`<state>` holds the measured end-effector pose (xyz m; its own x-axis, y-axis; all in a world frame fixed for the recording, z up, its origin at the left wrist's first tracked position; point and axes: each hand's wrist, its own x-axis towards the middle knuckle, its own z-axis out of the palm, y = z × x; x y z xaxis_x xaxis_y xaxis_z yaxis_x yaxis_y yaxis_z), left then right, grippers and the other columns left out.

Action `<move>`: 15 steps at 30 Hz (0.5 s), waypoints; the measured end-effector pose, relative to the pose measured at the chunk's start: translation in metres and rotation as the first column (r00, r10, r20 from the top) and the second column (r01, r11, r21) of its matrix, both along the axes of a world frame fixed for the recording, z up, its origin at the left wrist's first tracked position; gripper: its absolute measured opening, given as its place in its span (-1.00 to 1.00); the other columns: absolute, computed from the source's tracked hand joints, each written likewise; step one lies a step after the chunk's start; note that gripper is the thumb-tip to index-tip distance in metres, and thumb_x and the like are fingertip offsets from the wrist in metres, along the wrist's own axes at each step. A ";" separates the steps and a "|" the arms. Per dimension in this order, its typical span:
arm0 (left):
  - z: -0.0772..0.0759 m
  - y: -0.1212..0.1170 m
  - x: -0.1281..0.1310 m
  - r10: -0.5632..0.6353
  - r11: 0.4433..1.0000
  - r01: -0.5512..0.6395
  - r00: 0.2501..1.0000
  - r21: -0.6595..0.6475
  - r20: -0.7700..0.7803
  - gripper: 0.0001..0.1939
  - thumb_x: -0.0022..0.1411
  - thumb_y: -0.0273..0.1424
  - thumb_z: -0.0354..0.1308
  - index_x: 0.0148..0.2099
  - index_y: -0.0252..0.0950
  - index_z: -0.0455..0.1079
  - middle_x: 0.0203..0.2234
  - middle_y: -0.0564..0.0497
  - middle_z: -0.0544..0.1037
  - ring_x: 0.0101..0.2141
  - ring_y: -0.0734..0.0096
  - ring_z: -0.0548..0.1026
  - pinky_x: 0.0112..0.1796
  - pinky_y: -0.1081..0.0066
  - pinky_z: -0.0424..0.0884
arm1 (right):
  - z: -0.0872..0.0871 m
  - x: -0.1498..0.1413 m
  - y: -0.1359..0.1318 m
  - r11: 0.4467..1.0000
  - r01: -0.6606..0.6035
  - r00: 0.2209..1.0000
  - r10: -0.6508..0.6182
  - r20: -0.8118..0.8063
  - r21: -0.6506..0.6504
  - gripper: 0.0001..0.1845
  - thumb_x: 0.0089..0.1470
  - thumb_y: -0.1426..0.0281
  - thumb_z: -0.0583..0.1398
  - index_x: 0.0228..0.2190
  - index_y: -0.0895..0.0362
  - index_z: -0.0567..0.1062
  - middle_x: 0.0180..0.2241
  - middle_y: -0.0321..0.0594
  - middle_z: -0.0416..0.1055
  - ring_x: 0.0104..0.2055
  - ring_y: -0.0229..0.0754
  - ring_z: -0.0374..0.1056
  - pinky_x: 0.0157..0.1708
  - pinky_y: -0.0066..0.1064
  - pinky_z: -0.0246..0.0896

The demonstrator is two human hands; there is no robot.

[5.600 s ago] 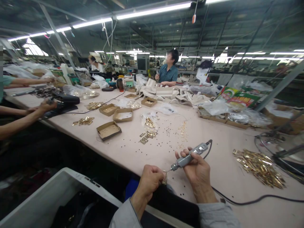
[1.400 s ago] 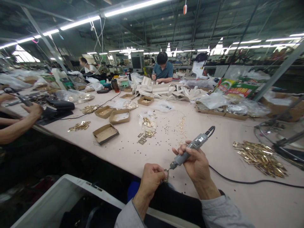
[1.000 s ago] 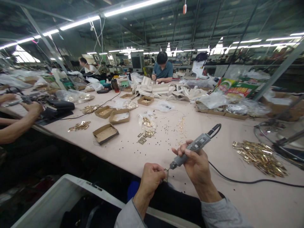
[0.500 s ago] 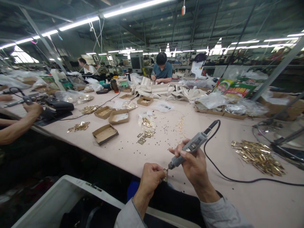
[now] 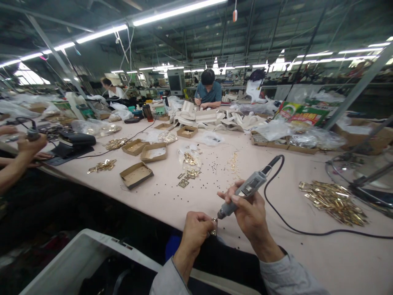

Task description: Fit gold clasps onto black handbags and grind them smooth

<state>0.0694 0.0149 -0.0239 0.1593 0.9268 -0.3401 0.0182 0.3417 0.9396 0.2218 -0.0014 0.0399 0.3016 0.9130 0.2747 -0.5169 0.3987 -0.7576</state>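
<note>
My right hand (image 5: 250, 209) is closed round a grey corded electric screwdriver (image 5: 244, 193), which slants down to the left. Its bit meets a small gold metal plate (image 5: 214, 226) at the table's near edge. Thumb and fingers of my left hand (image 5: 196, 229) pinch that plate by its left side, so part of it is hidden. Under the plate lies dark material (image 5: 227, 262) across my lap. Small black bits are scattered on the table beyond my hands, near a little heap of gold frames (image 5: 188, 178).
Gold metal pieces (image 5: 333, 203) form a large pile at right, beside the black cord (image 5: 307, 233). Open cardboard trays (image 5: 136, 175) stand left of centre. A white bin (image 5: 92, 241) is at lower left. A co-worker's hand (image 5: 30, 143) holds a tool at far left; another person (image 5: 208, 92) sits opposite.
My hands, the screwdriver and the plate keep almost the same position. At far left, the co-worker's hand with the tool has shifted slightly left and down.
</note>
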 end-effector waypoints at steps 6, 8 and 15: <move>-0.003 0.000 -0.001 -0.010 1.000 0.010 1.000 0.002 0.005 -0.89 -0.19 -0.45 0.30 -0.64 -0.37 0.47 -0.81 0.08 0.35 -0.74 0.61 0.14 -0.62 0.49 0.00 | -0.002 -0.001 0.000 1.000 -0.002 1.000 0.002 0.031 0.022 -0.62 0.04 0.43 0.37 -0.12 0.01 0.41 -0.43 -0.38 0.45 -0.37 -0.20 0.40 0.04 0.10 0.39; -0.003 0.000 -0.002 -0.020 1.000 0.020 1.000 0.002 0.023 -0.89 -0.18 -0.44 0.31 -0.62 -0.37 0.47 -0.79 0.07 0.38 -0.73 0.61 0.16 -0.61 0.50 0.01 | -0.005 -0.001 0.002 0.999 -0.009 0.998 0.007 0.060 0.031 -0.65 0.05 0.42 0.38 -0.14 0.02 0.42 -0.41 -0.37 0.45 -0.38 -0.20 0.40 0.03 0.12 0.40; -0.002 -0.004 -0.009 -0.111 0.993 0.106 0.983 0.045 0.144 -0.87 -0.24 -0.53 0.37 -0.51 -0.42 0.53 -0.66 -0.01 0.52 -0.61 0.54 0.32 -0.51 0.49 0.15 | -0.002 0.003 0.001 0.986 -0.166 0.942 0.152 0.298 0.021 -0.78 0.12 0.41 0.35 -0.20 0.04 0.46 -0.34 -0.32 0.45 -0.36 -0.23 0.37 0.09 0.10 0.37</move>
<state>0.0603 0.0107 -0.0259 0.3047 0.9129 -0.2715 -0.0849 0.3100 0.9470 0.2248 -0.0005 0.0381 0.0532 0.9269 0.3716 -0.3332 0.3673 -0.8684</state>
